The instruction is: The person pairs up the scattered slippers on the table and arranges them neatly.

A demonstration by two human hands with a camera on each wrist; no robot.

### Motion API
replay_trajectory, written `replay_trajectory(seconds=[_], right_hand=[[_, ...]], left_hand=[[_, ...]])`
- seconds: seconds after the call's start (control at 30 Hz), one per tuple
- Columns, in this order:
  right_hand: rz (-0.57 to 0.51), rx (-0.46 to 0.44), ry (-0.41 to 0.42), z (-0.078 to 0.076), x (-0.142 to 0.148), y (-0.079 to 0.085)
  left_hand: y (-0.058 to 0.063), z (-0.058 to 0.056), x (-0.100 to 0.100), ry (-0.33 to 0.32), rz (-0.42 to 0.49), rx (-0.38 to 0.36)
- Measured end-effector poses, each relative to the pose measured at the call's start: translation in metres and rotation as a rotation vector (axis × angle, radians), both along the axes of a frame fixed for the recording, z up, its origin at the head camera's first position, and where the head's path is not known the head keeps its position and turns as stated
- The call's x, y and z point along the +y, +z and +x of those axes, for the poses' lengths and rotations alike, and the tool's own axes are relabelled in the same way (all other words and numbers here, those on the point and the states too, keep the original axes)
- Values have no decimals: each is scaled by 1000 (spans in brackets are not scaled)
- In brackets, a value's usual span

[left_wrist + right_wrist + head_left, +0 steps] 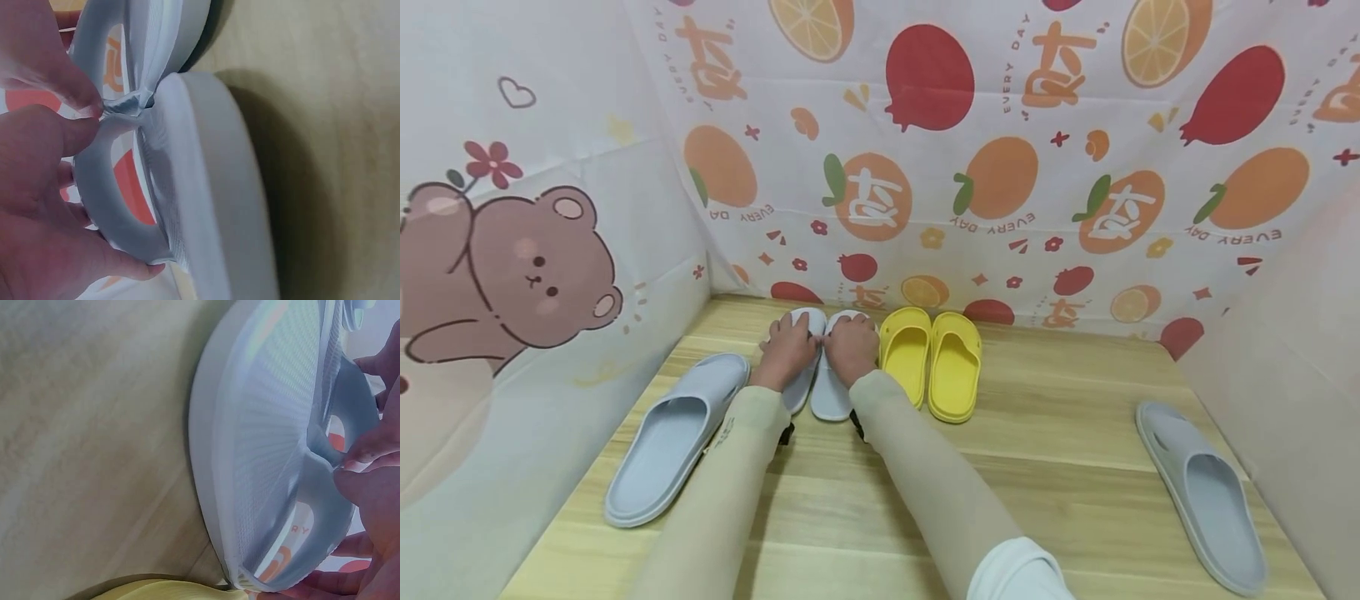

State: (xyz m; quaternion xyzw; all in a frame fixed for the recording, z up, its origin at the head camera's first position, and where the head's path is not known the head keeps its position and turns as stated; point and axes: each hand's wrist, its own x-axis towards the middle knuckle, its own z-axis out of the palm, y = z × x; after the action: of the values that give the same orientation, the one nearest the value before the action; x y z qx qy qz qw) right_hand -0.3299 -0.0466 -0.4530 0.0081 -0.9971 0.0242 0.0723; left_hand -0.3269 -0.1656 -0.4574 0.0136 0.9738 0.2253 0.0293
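Note:
Two pale grey-white slippers stand side by side near the back of the wooden floor, toes toward the patterned cloth. My left hand [788, 350] grips the upper of the left slipper [801, 393], its fingers spread over the strap. On the right slipper [830, 398], my right hand [852, 346] holds the upper the same way. Both thumbs come together where the inner sides of the two straps meet, as the left wrist view shows. In the right wrist view, the ribbed sole [262, 444] of the right slipper faces the camera.
A pair of yellow slippers [955, 375] stands just right of my right hand. One larger grey slipper [658, 446] lies by the left wall, another [1217, 504] by the right wall. A fruit-print cloth [940, 183] hangs behind; a bear print [542, 267] covers the left side.

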Motion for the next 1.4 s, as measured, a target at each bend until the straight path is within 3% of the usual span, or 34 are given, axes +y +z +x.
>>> replay_trajectory(seconds=[0.23, 0.47, 0.83, 1.07, 1.4], right_hand=[[-1, -1, -11, -3, 2, -3], [23, 3, 4, -4, 1, -1], [40, 21, 3, -2, 3, 1], [43, 22, -3, -4, 3, -4], [-40, -34, 10, -1, 6, 1]], left_hand=[[-3, -8, 2, -14, 20, -2], [-4, -14, 2, -14, -19, 4], [-5, -15, -1, -30, 3, -12], [2, -13, 0, -42, 21, -79], [3, -10, 1, 8, 16, -81]])
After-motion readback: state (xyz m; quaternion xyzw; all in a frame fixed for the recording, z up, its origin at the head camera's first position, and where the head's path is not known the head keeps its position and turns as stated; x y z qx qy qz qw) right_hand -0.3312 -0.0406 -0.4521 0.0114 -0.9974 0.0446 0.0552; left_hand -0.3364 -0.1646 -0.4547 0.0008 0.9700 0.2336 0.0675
